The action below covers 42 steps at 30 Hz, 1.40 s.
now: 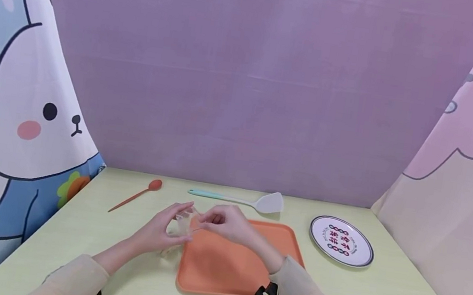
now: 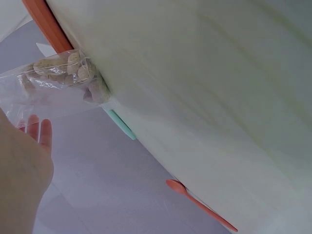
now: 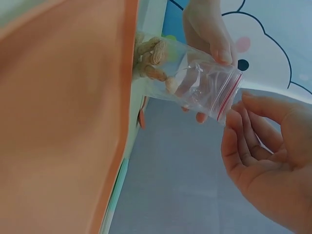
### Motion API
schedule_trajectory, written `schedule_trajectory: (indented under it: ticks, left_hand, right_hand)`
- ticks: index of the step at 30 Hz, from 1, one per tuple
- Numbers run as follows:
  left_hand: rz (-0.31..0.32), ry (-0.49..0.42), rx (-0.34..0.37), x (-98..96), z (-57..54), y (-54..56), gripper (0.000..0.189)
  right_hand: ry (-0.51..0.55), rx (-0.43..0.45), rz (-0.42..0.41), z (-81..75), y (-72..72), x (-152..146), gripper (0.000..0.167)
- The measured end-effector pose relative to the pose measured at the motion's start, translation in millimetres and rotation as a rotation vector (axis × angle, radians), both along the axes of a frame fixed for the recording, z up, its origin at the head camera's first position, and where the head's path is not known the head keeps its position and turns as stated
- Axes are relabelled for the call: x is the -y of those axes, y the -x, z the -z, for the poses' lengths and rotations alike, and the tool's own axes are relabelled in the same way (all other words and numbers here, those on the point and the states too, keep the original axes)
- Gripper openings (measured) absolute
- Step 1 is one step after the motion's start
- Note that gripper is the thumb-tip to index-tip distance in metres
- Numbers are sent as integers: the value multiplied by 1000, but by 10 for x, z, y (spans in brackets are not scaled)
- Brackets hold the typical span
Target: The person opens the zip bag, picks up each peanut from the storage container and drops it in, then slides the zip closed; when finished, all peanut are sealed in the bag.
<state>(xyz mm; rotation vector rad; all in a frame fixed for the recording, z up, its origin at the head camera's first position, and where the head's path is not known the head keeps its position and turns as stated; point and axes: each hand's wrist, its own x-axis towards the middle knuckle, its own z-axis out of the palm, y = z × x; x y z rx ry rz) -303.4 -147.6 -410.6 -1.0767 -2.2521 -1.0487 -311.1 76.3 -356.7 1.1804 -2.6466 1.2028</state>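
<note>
A clear zip bag [image 3: 202, 90] with a red line along its mouth holds several peanuts [image 3: 155, 53] in their shells, gathered at its bottom. My left hand [image 1: 161, 228] holds the bag around its middle, thumb on one side and fingers on the other. At the zip end, my right hand [image 1: 228, 223] pinches the bag's edge between thumb and fingers. In the left wrist view the peanuts [image 2: 66, 70] hang low, close to the tabletop. The bag is just left of an orange tray [image 1: 237, 268], partly over its left edge in the head view.
Behind the hands lie a red spoon [image 1: 135, 196] at left and a white spatula [image 1: 269, 203] with a mint handle. A white plate [image 1: 341, 241] with a dark rim and red characters sits to the right. A purple cloth [image 1: 250, 79] closes off the table's back.
</note>
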Motion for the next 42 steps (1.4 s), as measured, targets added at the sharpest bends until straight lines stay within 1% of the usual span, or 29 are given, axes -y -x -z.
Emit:
schedule_trajectory:
  ticks: [3, 5, 7, 9, 12, 13, 14, 17, 20, 21, 24, 26, 29, 31, 33, 36, 40, 42]
  left_hand:
    - [-17, 9, -8, 36, 106, 88, 77]
    - [-21, 8, -19, 65, 149, 127, 78]
    - [-21, 3, -27, 91, 162, 142, 78]
    - [-12, -5, -20, 116, 164, 147, 77]
    - [4, -14, -8, 144, 156, 147, 73]
    - [11, -17, -11, 149, 151, 145, 69]
    - [11, -23, -2, 145, 114, 116, 62]
    - [17, -47, -22, 132, -26, 20, 41]
    - [10, -79, -28, 128, -147, -59, 33]
    - [12, -90, -41, 142, -148, -48, 33]
    - [-13, -126, -28, 181, -130, 22, 34]
    - [-34, -155, 4, 212, -147, 80, 34]
    - [-75, -204, 104, 248, -241, 145, 27]
    - [-94, -226, 170, 251, -340, 153, 21]
    - [-105, -242, 218, 213, -436, 144, 17]
    - [-110, -259, 243, 85, -530, 140, 18]
    - [-98, -304, 291, -162, -560, 163, 22]
    - [-83, -311, 312, -283, -555, 173, 22]
  right_hand:
    - [-42, 28, -33, 8, -16, -25, 17]
    - [-72, 69, -67, 27, -25, -34, 21]
    - [-89, 122, -91, 53, -28, -32, 24]
    - [-90, 154, -105, 80, -30, -21, 25]
    - [-69, 169, -101, 112, -26, 6, 24]
    - [-66, 157, -94, 115, -29, 14, 23]
    - [-62, 150, -84, 116, -33, 22, 24]
    - [-43, 143, -34, 117, -51, 51, 29]
    - [-1, 143, 30, 119, -69, 98, 33]
    - [18, 145, 55, 124, -74, 120, 33]
    - [112, 148, 103, 133, -69, 192, 26]
    - [168, 117, 130, 117, -65, 234, 20]
    - [259, 49, 143, 44, -52, 240, 15]
    - [302, -5, 137, -26, -35, 183, 19]
    - [352, -32, 119, -104, -12, 82, 27]
    - [379, -75, 104, -214, 26, -121, 37]
    - [372, -108, 115, -296, 46, -417, 34]
    - [361, -96, 135, -293, 48, -555, 32]
